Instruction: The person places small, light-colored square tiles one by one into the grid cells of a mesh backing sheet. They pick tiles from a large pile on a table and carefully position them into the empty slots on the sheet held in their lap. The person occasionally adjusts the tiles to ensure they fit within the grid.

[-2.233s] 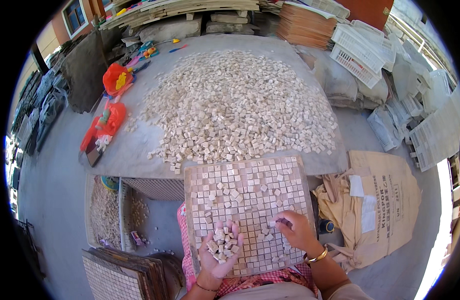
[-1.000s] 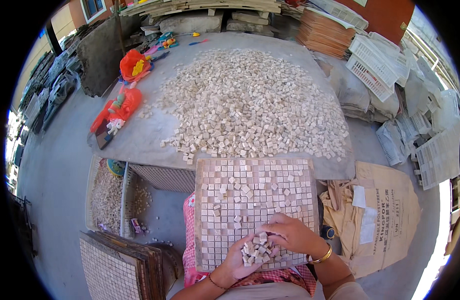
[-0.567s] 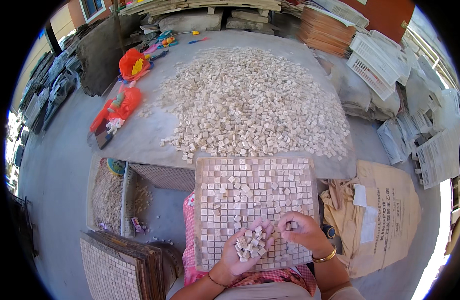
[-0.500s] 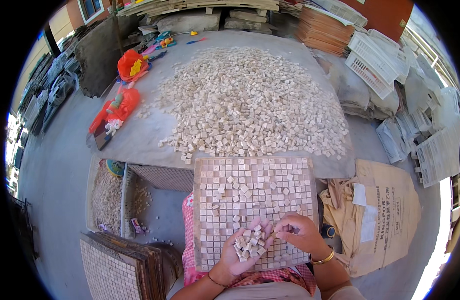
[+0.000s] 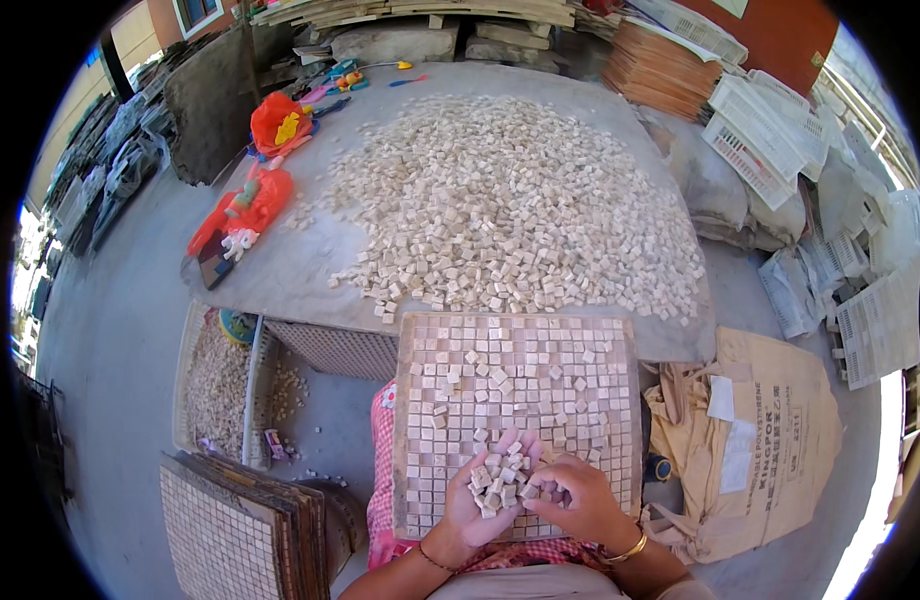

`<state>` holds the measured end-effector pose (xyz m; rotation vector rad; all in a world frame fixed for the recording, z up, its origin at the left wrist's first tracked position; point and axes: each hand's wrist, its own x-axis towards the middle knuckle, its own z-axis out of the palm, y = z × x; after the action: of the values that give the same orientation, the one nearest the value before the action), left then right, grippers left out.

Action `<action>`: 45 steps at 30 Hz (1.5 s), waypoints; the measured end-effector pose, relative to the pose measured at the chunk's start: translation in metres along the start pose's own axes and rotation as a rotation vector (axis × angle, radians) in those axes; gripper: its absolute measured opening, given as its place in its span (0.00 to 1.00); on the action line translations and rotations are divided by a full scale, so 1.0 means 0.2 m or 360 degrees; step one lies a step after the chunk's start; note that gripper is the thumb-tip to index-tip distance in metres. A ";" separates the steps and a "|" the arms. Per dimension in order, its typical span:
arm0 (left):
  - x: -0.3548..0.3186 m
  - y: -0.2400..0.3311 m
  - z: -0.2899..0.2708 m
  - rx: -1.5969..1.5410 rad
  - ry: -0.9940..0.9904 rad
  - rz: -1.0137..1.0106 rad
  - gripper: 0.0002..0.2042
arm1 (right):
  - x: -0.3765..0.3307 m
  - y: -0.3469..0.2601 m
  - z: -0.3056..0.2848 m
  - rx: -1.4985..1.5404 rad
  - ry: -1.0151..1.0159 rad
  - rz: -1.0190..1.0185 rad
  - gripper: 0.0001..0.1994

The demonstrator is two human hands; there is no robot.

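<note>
My left hand [image 5: 460,515] is palm up over the near part of a gridded mosaic tray [image 5: 401,430], cupping a heap of small cream stone tiles [image 5: 499,482]. Bent over from the right, my right hand [image 5: 585,502] has thumb and fingers pinched at the heap's right edge, on a stone tile partly hidden by the fingertips. The tray rests on my lap against the table. Many of its square cells hold tiles; others are bare and look pinkish. Several loose tiles [image 5: 498,377] lie on top of the grid, some tilted.
A large pile of stone tiles [image 5: 520,200] covers the table [image 5: 280,285] beyond the tray. Red plastic bags [image 5: 265,195] and toys lie at its left. Below left stand a tile-filled crate [image 5: 215,390] and stacked mosaic panels [image 5: 220,520]; a tan sack [image 5: 770,450] lies right.
My right hand has moved left and closed in on the heap in my left palm. The whole view has shifted slightly; my left hand still cups the tiles.
</note>
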<state>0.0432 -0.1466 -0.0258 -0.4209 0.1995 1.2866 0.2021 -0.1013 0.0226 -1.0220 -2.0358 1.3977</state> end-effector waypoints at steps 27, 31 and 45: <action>0.05 0.01 0.04 0.0033 -0.0125 0.0141 0.24 | 0.04 0.03 0.10 -0.0382 0.0196 -0.0401 0.08; 0.05 0.02 0.01 -0.0051 -0.0241 0.0083 0.24 | 0.04 0.06 0.06 0.0730 0.0109 0.0049 0.07; 0.05 0.01 -0.07 0.0109 -0.0167 -0.0066 0.24 | 0.14 0.04 0.02 -0.0192 0.0094 -0.0175 0.10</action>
<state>0.0452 -0.1429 -0.0422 -0.2966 0.1452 1.2536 0.1856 -0.0797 0.0129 -0.9722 -2.1200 1.1881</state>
